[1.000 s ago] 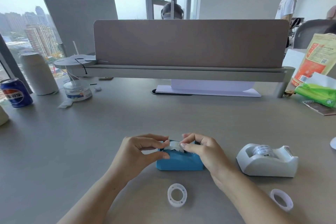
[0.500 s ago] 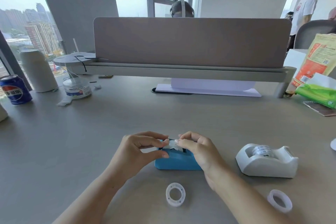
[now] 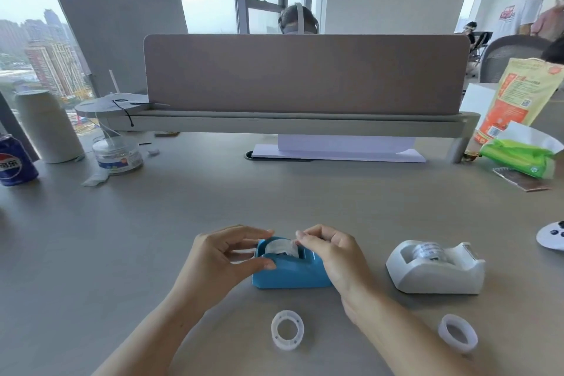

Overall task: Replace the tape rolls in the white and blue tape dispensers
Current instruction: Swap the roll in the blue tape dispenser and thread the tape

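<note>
A blue tape dispenser (image 3: 290, 276) stands on the grey desk near me, with a whitish tape roll (image 3: 279, 249) seated in its well. My left hand (image 3: 224, 259) grips the dispenser's left end, thumb on the front and fingers over the back. My right hand (image 3: 331, 253) covers the right end, its fingertips pinching at the roll's top. To the right stands a white tape dispenser (image 3: 435, 267) with a clear roll in it. Two empty-looking white rings lie in front: one (image 3: 287, 330) below the blue dispenser, one (image 3: 457, 334) at the right.
A grey divider panel (image 3: 305, 73) on a shelf crosses the desk behind. A Pepsi can (image 3: 13, 160), a paper roll (image 3: 48, 125) and a clear tub (image 3: 117, 154) stand at the far left. A green tissue pack (image 3: 522, 156) and orange bag (image 3: 515, 94) sit far right. People are beyond.
Both hands stay at the blue dispenser; my left fingers have spread a little and the tape roll shows more between the hands. The camera has shifted slightly.
</note>
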Demonstrator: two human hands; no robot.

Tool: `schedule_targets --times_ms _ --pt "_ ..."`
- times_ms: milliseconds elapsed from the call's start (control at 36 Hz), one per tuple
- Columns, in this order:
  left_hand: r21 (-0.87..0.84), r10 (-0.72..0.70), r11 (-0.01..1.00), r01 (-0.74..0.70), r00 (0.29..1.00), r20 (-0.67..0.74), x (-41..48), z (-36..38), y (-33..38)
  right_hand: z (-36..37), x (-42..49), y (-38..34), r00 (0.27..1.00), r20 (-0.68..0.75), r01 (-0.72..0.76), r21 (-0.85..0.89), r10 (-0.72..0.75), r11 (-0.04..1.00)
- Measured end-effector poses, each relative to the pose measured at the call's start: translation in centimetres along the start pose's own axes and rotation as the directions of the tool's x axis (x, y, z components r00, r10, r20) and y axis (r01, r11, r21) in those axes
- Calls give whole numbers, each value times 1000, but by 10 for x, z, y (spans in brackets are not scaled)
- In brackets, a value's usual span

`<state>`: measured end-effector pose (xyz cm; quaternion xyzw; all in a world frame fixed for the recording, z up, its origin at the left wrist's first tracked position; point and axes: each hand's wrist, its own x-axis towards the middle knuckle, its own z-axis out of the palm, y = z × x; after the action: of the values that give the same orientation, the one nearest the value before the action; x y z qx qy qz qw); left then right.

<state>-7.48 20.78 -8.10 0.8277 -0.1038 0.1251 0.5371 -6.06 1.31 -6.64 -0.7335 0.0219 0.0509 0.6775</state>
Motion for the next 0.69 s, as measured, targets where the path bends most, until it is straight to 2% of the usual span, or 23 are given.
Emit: schedule_targets --times_ms 250,472,694 --pt "70 44 997 -45 999 11 0 0 2 0 4 6 998 1 60 -109 -61 992" --pt "79 46 996 -48 999 21 0 0 1 3 -1 11 978 -97 150 -289 -185 946" --pt "117 59 991 -62 998 30 0 -1 0 6 1 12 980 -91 156 -209 -178 965"
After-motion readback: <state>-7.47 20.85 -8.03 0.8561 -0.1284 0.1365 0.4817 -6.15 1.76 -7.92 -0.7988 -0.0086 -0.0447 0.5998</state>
